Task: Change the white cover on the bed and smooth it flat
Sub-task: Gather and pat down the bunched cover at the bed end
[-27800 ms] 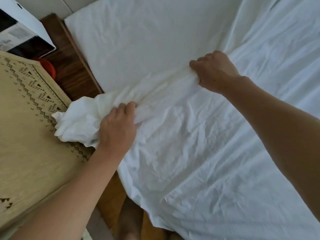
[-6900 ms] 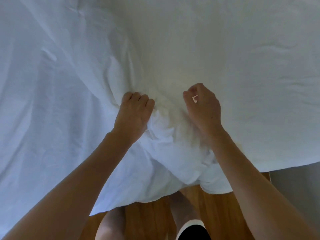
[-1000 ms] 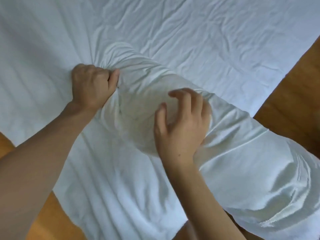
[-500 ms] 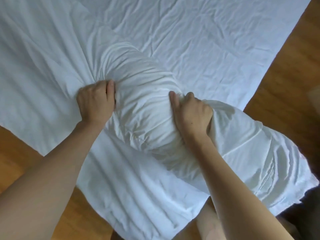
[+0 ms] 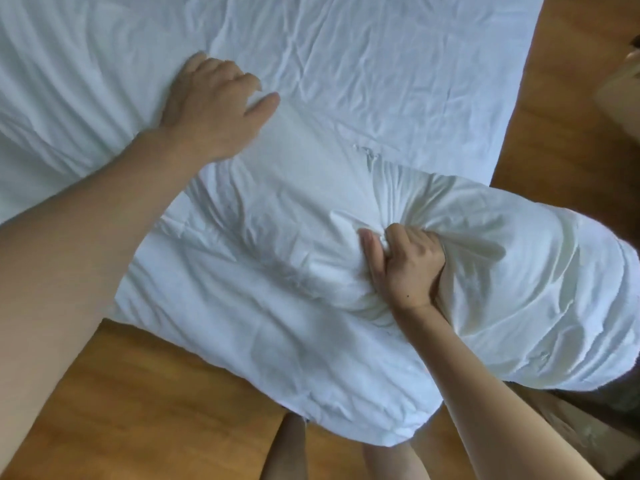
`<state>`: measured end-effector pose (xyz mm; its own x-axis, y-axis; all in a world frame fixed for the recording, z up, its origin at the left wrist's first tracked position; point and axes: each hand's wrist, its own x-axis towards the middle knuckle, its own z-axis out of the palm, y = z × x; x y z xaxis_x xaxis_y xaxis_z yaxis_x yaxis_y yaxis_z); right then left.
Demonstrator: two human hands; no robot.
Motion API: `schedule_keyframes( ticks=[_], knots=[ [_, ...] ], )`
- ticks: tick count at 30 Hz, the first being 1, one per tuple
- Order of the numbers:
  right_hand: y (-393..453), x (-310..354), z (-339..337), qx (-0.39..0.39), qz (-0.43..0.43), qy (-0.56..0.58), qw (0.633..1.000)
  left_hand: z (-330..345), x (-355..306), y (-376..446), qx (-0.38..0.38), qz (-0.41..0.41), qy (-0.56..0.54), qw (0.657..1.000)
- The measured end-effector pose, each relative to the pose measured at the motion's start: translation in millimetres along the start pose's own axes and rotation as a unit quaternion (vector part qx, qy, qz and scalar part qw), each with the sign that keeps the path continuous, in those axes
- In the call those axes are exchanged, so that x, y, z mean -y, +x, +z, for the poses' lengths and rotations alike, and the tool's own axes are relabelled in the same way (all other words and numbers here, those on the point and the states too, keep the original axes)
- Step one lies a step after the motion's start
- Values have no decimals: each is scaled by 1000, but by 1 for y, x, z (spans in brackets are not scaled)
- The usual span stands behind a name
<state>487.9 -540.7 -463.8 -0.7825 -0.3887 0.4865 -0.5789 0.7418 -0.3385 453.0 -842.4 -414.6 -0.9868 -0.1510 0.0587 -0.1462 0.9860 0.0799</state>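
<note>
The white cover (image 5: 363, 71) lies spread and creased over most of the view, with a loose corner hanging toward me. A bulging, stuffed part of the cover (image 5: 540, 285) swells at the right. My right hand (image 5: 405, 265) grips a gathered bunch of the white fabric at the left end of that bulge, fingers curled into the folds. My left hand (image 5: 214, 109) rests on the cover farther up and to the left, with its fingers loosely bent and nothing held in them.
Wooden floor (image 5: 138, 410) shows below the cover's hanging edge and along the right side (image 5: 561, 109). My bare legs (image 5: 287, 452) stand at the bottom centre. A pale object (image 5: 623, 88) sits at the right edge.
My left hand has let go of the bunched fabric and moved up and left onto the flat cover. My right hand has closed round the gathered fabric, and the bulge has shifted right.
</note>
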Motion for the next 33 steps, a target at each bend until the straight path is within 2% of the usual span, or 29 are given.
schedule_keyframes(
  ticks=[3,6,10,16,18,20,24,27,30,33],
  knots=[
    [-24,7,-9,10,-10,-6,1000,8,-9,-23,-13,-29,36,999],
    [-44,20,-19,14,-15,-5,1000,11,-14,-59,-66,-69,9,995],
    [-54,33,-28,15,-7,-2,1000,23,-6,-100,-148,-62,31,986],
    [-33,61,-35,-4,132,-6,991,45,-6,-105,-173,-80,56,980],
    [-13,72,-35,-13,172,-15,985,42,-8,-96,-148,-88,57,983],
    [11,79,-30,-2,168,-21,986,36,-11,-86,-125,-89,52,987],
    [38,81,-14,122,131,-91,980,13,-19,-86,-66,-78,-36,994],
    [47,91,-22,198,170,-123,957,-14,-21,-109,25,-32,-79,996],
    [60,111,-40,284,214,-100,930,-60,-7,-140,141,19,-123,982],
    [80,132,-70,332,263,-66,903,-117,19,-170,245,-15,-138,960]
  ],
)
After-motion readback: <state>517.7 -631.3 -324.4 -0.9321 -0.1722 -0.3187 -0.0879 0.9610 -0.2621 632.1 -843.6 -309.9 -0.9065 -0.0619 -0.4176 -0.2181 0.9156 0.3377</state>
